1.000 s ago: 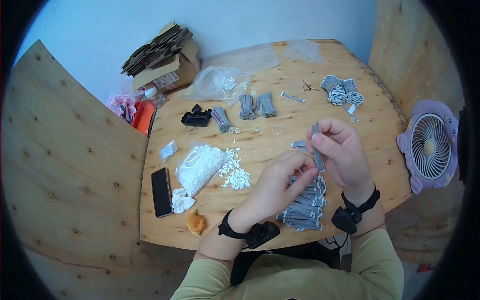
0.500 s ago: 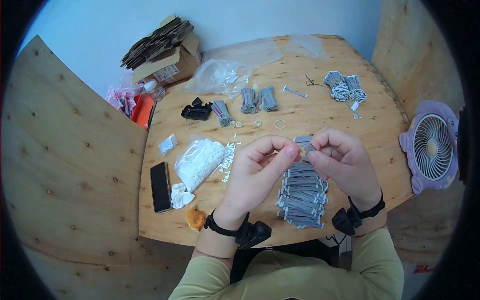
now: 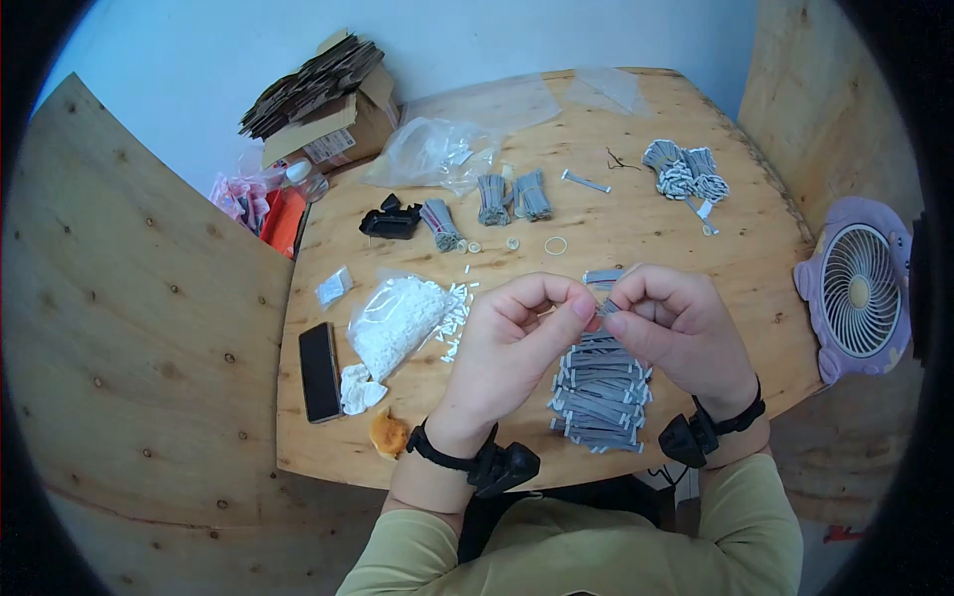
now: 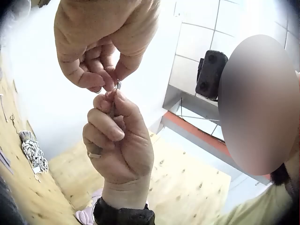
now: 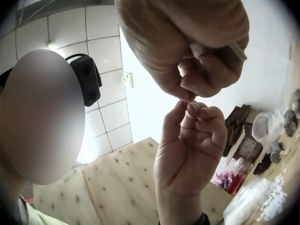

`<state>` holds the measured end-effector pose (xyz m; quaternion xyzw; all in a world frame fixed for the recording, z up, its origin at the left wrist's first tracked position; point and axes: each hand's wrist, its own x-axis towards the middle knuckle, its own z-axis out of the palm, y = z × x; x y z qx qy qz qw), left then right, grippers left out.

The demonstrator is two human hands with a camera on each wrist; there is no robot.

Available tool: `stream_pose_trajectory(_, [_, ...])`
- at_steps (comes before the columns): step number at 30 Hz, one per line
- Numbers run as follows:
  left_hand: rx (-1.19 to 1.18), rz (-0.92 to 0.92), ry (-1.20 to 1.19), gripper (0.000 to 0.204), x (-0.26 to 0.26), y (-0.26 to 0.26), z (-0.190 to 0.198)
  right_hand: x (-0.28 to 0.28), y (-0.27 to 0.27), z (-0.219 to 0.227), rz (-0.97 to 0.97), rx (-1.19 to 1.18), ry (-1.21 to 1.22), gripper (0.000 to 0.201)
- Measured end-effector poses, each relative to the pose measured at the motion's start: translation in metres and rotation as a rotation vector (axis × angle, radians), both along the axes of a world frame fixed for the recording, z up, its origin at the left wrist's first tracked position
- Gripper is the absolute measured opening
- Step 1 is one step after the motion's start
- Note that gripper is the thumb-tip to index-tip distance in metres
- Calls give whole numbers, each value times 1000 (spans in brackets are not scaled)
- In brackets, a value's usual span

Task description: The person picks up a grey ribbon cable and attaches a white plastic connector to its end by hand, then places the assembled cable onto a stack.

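My right hand (image 3: pixel 681 323) grips a short grey flat cable (image 3: pixel 609 307), most of it covered by the fingers. A white end of it pokes out below the curled fingers in the left wrist view. Thumb and forefinger of my left hand (image 3: pixel 502 348) pinch at the cable's other end, where the fingertips of both hands meet. A small pale tip (image 4: pixel 118 85) shows between them. Beneath the hands lies a pile of grey flat cables (image 3: pixel 600 397) with white ends, in rough rows on the wooden table (image 3: pixel 497 447).
Left of the hands sit a bag of small white pieces (image 3: pixel 399 318), loose ones (image 3: pixel 452 333), a phone (image 3: pixel 320 372) and an orange-brown lump (image 3: pixel 389 434). Behind are tied cable bundles (image 3: pixel 493 201), more bundles (image 3: pixel 686 171) and a carton (image 3: pixel 348 139). A purple fan (image 3: pixel 857 288) stands right.
The right hand has lowered and turned the cable, so less of it shows. My left hand drew back to the left, then its fingertips came up to the cable's end.
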<state>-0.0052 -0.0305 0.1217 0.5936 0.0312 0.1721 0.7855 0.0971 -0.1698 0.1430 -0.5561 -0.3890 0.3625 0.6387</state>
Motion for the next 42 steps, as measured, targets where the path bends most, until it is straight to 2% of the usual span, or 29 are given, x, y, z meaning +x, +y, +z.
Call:
stream_pose_trajectory(17, [45,-50,-39,13,-2,-2,4,3,2,0,23,0,166,12])
stream_pose_trajectory(35, [52,-5,-18,14,-3,-5,4,3,-1,1,14,-82,85,12])
stream_pose_trajectory(42, [19,55,7,12,0,-4,1,-1,4,1,-35,63,106,12])
